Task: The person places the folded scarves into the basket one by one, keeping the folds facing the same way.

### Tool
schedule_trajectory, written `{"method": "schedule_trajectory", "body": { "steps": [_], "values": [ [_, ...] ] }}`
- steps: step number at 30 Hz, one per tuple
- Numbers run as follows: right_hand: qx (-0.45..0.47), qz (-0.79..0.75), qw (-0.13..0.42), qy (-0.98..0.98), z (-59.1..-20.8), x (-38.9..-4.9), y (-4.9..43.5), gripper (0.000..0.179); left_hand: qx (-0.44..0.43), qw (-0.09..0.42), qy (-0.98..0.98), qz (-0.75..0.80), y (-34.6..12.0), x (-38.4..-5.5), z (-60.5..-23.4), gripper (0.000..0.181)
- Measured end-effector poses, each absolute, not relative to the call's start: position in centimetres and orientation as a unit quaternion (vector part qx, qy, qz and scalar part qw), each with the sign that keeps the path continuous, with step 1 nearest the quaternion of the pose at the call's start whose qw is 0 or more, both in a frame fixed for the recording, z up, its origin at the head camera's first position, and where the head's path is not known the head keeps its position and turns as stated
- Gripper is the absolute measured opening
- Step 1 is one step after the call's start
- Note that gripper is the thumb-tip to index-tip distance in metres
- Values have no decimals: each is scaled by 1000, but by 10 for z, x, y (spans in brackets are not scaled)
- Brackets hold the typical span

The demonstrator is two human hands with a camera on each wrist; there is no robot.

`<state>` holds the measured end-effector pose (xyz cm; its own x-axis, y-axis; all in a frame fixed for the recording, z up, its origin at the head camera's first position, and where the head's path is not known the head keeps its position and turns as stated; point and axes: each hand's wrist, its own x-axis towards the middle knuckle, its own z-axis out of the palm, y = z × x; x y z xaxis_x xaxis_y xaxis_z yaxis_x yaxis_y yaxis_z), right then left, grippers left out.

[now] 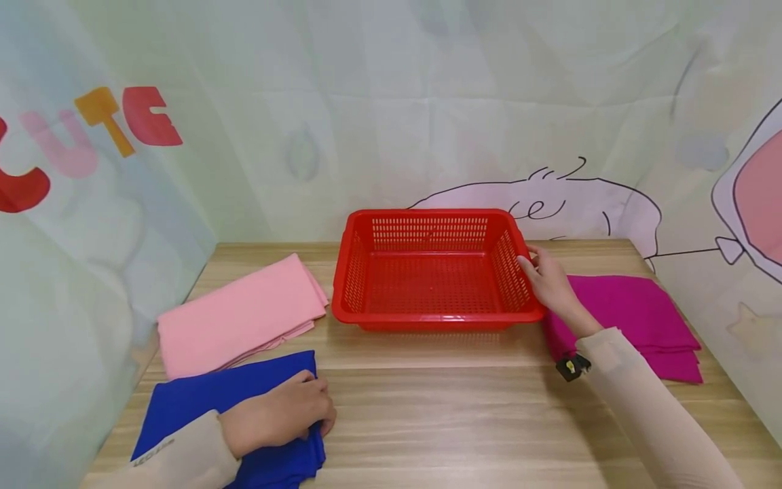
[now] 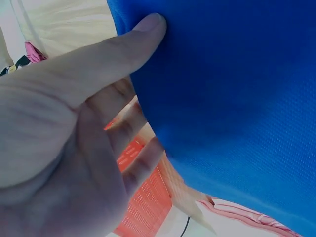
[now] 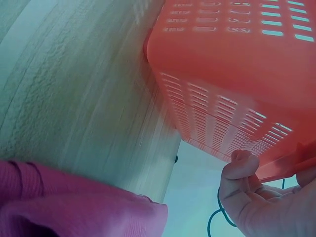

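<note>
A folded blue cloth (image 1: 208, 397) lies at the front left of the table. My left hand (image 1: 281, 411) grips its right edge. In the left wrist view the thumb (image 2: 126, 47) presses on one face of the blue cloth (image 2: 227, 98), and the other fingertips pass out of sight behind it. A red plastic basket (image 1: 440, 318) with slotted walls stands upright at the back middle, holding nothing. My right hand (image 1: 552, 285) holds the right rim of the basket. In the right wrist view, curled fingers (image 3: 239, 165) of that hand reach under the rim.
A folded pink cloth (image 1: 244, 312) lies behind the blue one, left of the basket. Folded magenta cloth (image 1: 635, 316) lies on the right, partly behind my right forearm. A printed curtain (image 1: 379, 136) borders the wooden table (image 1: 440, 407) at the back and sides.
</note>
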<state>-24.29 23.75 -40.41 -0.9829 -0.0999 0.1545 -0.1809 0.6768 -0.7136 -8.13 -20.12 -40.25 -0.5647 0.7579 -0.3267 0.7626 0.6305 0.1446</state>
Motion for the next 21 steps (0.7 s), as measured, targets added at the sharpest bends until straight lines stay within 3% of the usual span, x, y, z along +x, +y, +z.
{"method": "schedule_trajectory", "body": {
  "steps": [11,21],
  "values": [
    [85,397,91,-909,-406,-243,236,42,454,167,875,-17,-200,-83,-406,41],
    [77,395,95,-911,-407,-243,236,40,465,151,872,-29,-198,-82,-407,42]
  ]
}}
